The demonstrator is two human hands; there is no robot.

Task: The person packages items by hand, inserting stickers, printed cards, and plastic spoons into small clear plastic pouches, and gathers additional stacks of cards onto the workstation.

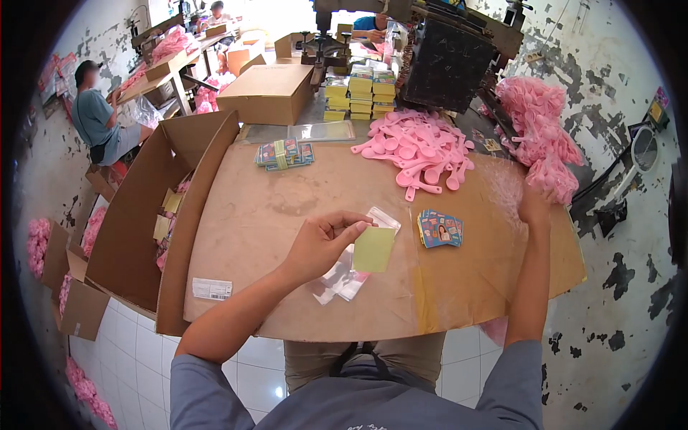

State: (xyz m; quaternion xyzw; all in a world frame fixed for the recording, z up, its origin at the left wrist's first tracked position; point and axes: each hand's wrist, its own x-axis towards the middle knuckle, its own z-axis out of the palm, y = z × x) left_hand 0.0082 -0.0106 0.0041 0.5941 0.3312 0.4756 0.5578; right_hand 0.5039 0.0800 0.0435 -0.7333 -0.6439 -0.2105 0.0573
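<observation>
My left hand (324, 245) is closed over the cardboard worktop, thumb and fingers pinching a yellow-green card (373, 250). Clear plastic bags (342, 283) lie beneath and beside that card. Off to the right, my right hand (534, 206) reaches to a heap of clear plastic wrap (502, 188), close to pink bagged bundles (550, 179); its fingers are hard to make out. Between the hands sits a small fanned stack of blue printed cards (440, 229). Beyond it is a pile of pink plastic scoops (419, 147).
A large open carton (136, 215) stands along the worktop's left edge. Banded card packs (284, 154) lie at the back left. Stacked yellow card packs (360, 93), a closed carton (266, 92) and a dark machine (448, 61) stand behind. A seated person (100, 118) works at far left.
</observation>
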